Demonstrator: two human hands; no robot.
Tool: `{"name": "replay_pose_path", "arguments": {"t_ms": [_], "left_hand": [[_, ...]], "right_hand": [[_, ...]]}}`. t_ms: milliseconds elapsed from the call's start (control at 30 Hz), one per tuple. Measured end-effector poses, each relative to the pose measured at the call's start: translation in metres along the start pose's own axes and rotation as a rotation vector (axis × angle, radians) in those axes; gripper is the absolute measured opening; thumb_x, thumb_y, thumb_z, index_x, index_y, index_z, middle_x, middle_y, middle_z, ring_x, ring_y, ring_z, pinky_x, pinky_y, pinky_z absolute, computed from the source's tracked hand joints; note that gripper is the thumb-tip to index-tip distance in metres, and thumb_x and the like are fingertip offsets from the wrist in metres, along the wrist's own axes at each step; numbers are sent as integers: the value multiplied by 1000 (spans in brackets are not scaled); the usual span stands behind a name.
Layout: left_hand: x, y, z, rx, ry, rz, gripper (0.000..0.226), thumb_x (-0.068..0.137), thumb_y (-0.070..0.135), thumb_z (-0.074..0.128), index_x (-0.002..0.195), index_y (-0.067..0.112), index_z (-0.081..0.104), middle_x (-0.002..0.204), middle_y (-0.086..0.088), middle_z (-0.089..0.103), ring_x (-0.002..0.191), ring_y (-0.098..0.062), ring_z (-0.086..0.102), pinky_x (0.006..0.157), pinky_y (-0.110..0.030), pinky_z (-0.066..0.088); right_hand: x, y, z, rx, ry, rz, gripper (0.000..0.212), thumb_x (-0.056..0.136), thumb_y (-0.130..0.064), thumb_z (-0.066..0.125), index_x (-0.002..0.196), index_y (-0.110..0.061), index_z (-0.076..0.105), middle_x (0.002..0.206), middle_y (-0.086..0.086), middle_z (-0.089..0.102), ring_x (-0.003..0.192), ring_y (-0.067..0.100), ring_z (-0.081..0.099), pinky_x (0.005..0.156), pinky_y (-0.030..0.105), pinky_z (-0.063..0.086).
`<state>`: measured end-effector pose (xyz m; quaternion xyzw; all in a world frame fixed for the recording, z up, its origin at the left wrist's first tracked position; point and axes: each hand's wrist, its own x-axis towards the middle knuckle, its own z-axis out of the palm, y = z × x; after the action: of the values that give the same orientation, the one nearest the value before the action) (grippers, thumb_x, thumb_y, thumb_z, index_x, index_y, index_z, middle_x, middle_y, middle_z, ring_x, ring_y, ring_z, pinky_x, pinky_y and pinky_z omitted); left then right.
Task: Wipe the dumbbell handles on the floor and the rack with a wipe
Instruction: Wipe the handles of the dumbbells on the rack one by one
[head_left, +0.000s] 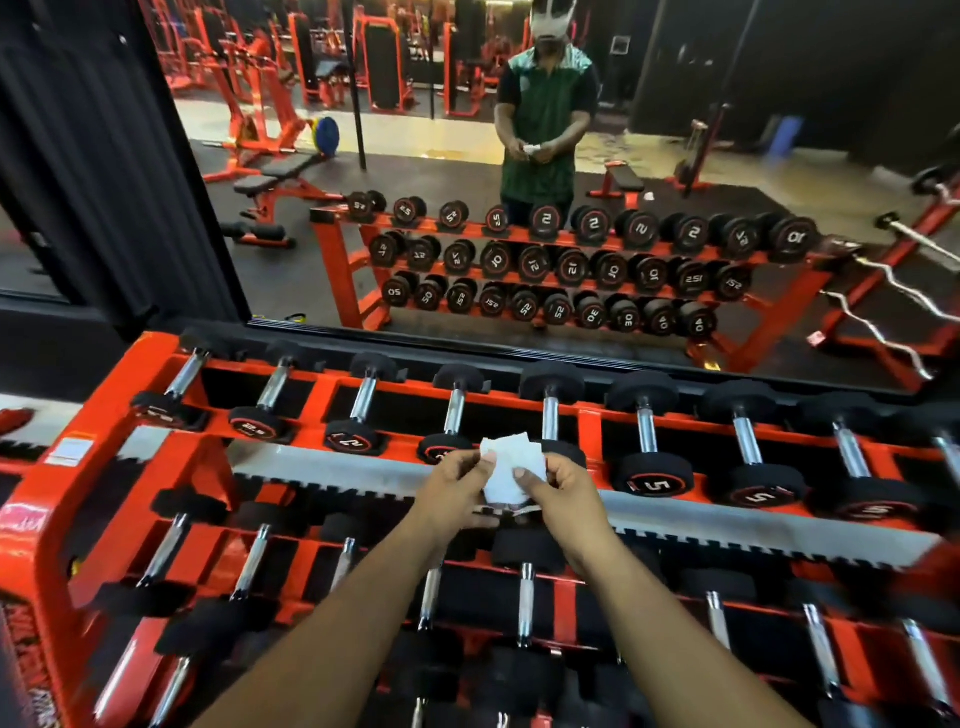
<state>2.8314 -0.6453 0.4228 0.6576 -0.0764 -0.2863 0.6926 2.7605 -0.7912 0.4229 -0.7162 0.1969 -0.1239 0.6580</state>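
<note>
You held the white wipe (511, 470) over the orange rack (104, 457), both hands pinching it: left hand (451, 486) at nine o'clock, right hand (563, 486) at three. Chrome-handled dumbbells (647, 447) sat beneath; a mirror (519, 156) stood at twelve.

On the top tier of the rack (78, 467), the black end cap of one dumbbell (652, 475), right of centre in the frame, reads "5" in white inside a red ring. The cap of the next dumbbell to its right (761, 488) also seems to read "5", though blurred. Caps toward the left show digits too smeared to read. In the mirror (519, 156) across the upper half, reflected caps carry reversed numbers, among them "10", "12", "30" and "40". A white sticker (69, 451) on the rack's left post is unreadable.
</note>
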Motion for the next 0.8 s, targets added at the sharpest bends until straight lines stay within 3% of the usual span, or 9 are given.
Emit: {"name": "replay_pose_path", "arguments": {"t_ms": [100, 267, 367, 433, 567, 667, 800], "left_hand": [[-4, -9, 1, 80, -83, 11, 27, 102, 29, 63, 119, 9, 65, 99, -10, 75, 78, -18, 70, 80, -42, 61], [-2, -8, 9, 87, -16, 75, 13, 101, 14, 63, 105, 2, 68, 91, -6, 73, 71, -15, 66, 75, -36, 60], [2, -7, 20, 160, -5, 93, 11, 100, 16, 64, 103, 7, 69, 89, -5, 71, 73, -17, 63, 69, -32, 59], [6, -4, 33, 190, -1, 90, 10, 100, 18, 65, 103, 11, 71, 88, -4, 71, 74, -18, 62, 69, -32, 59], [11, 0, 69, 223, 24, 82, 8, 98, 15, 65, 99, 12, 72, 85, -1, 72, 72, -15, 62, 68, -34, 59], [15, 1, 96, 249, 60, 130, 16, 96, 4, 61, 103, 13, 72, 91, -1, 73, 81, -15, 67, 71, -36, 59], [19, 3, 131, 55, 135, 79, 26, 99, 3, 55, 116, 17, 68, 101, 0, 73, 84, -10, 70, 75, -34, 60]], "right_hand": [[-5, 2, 1, -9, 27, 24, 11, 96, -19, 67, 105, -16, 72, 95, 5, 77, 91, 29, 72, 78, 44, 59], [-10, -3, -19, 61, 32, 46, 10, 98, -15, 63, 99, -8, 71, 86, 5, 75, 79, 20, 70, 62, 26, 56], [-7, -2, -36, 124, -17, 58, 12, 98, -12, 62, 107, -11, 70, 95, 7, 76, 85, 24, 73, 72, 40, 59], [-2, -2, -49, 127, -75, 31, 18, 98, -14, 63, 115, -14, 69, 104, 7, 76, 94, 25, 73, 82, 41, 59], [10, -5, -84, -61, -95, -51, 9, 96, -19, 67, 104, -18, 72, 96, 3, 75, 83, 15, 70, 71, 29, 56], [24, -3, -111, -98, -58, -52, 10, 96, -21, 66, 91, -14, 71, 90, 9, 73, 75, 16, 65, 68, 34, 54], [33, 6, -130, 28, -17, 32, 13, 97, -27, 63, 95, -17, 70, 95, 12, 73, 79, 22, 66, 70, 36, 54]]}}
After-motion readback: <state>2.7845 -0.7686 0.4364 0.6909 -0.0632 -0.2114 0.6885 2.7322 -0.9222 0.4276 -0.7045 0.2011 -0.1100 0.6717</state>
